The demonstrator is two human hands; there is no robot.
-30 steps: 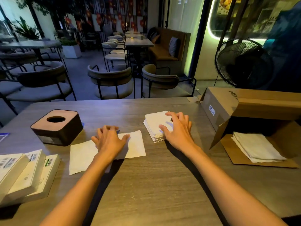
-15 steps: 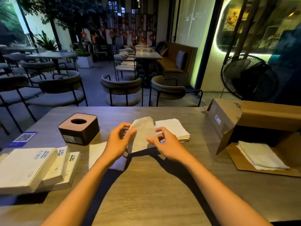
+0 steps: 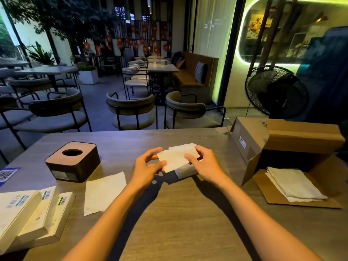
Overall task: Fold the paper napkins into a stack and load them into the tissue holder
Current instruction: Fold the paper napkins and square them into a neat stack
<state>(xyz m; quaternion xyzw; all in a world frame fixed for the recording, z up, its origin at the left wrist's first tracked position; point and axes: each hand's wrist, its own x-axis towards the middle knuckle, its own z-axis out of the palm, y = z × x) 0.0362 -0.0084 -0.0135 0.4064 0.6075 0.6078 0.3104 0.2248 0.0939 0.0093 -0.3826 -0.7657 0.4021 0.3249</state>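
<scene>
Both hands hold one folded white napkin (image 3: 174,159) just above the table's middle. My left hand (image 3: 147,167) pinches its left edge and my right hand (image 3: 204,163) pinches its right edge. Under and behind it lies the stack of folded napkins (image 3: 185,170), partly hidden by the held napkin and my right hand. A flat unfolded napkin (image 3: 103,192) lies on the wooden table (image 3: 178,223) to the left. The dark square tissue holder (image 3: 73,162) with a round hole on top stands at the left rear.
An open cardboard box (image 3: 282,146) lies on its side at the right, with a pile of unfolded napkins (image 3: 293,183) on its flap. Packs of napkins (image 3: 32,213) lie at the near left. A QR card (image 3: 7,174) is at the left edge. Chairs stand beyond the table.
The left hand lifted a napkin off the table, both hands folded it in the air, and it now hangs smaller above the stack. The other sheet stays flat at the left.
</scene>
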